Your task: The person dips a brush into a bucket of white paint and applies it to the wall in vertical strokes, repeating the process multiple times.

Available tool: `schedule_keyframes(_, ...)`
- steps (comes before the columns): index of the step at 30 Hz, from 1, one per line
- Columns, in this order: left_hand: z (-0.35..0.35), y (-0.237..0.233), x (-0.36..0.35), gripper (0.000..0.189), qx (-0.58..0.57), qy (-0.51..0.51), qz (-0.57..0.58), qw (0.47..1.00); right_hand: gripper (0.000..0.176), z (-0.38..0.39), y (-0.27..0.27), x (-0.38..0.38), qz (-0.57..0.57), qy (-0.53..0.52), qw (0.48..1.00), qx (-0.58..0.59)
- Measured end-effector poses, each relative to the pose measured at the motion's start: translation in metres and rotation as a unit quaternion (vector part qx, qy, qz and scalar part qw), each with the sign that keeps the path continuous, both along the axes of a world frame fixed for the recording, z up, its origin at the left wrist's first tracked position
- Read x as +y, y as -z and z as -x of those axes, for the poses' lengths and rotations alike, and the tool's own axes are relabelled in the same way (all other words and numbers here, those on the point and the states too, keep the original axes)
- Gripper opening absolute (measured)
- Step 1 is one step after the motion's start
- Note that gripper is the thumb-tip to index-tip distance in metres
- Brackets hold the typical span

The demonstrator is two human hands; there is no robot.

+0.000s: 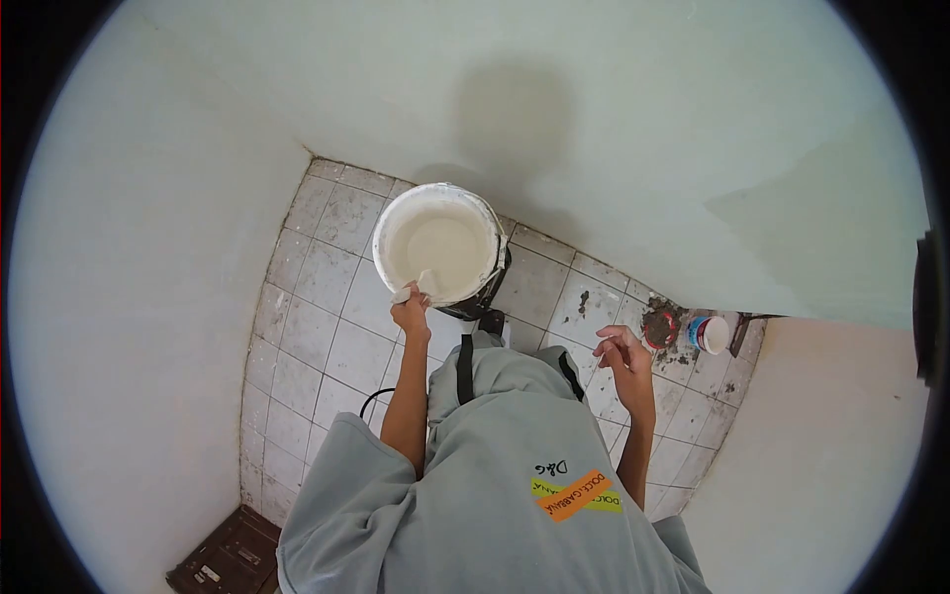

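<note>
A large white bucket (382, 243) holds cream-white paint (440, 252) and stands below and ahead of me, near the wall. At its near rim, my left hand (410, 312) is closed around a paint-coated paintbrush (427, 281). The brush's pale head lies over the bucket's edge; part of its handle is hidden by my fingers. Off to the right, my right hand (625, 360) hangs in the air with its fingers loosely bent and apart, holding nothing.
Pale walls (633, 129) close in around the tiled floor (327, 277). A dark object (485, 297) is partly hidden beneath the bucket. At right are a red container (661, 325) with dark debris and a small paint tub (710, 335). A brown case (230, 554) lies lower left.
</note>
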State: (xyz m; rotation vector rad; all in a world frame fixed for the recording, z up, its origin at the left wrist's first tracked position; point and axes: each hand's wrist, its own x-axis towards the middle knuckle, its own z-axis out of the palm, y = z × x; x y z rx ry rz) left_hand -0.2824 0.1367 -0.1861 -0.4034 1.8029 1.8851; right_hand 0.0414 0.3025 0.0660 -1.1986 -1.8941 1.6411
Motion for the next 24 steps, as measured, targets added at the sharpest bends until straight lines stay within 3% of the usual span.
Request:
schedule_keyframes(2,-0.002,0.0,0.002,0.015,0.049,0.06,0.05,0.996,0.016,-0.001,0.0,-0.001,0.002,0.004,1.0,-0.005)
schedule_keyframes(5,0.003,0.01,0.003,0.013,0.048,-0.009,0.004,0.999,0.015,-0.001,0.002,-0.001,-0.008,0.001,1.0,-0.01)
schedule_keyframes(7,-0.001,0.003,0.003,0.013,0.098,0.059,0.071,0.991,0.016,-0.002,0.002,-0.004,-0.011,-0.003,1.0,-0.015)
schedule_keyframes(11,0.001,0.007,0.004,0.012,0.243,0.078,0.167,0.952,0.017,0.0,0.001,-0.007,-0.012,-0.005,1.0,-0.014)
schedule_keyframes(14,0.002,-0.002,0.004,0.013,0.315,0.147,0.199,0.917,0.016,0.0,0.003,-0.013,-0.017,0.005,1.0,-0.009)
schedule_keyframes(17,0.006,-0.003,0.008,0.013,0.302,0.1,0.198,0.927,0.015,0.0,0.004,-0.015,-0.021,0.014,1.0,-0.008)
schedule_keyframes(24,0.007,-0.003,0.008,0.013,0.276,0.142,0.244,0.919,0.016,-0.006,0.006,-0.018,-0.017,0.022,0.999,-0.021)
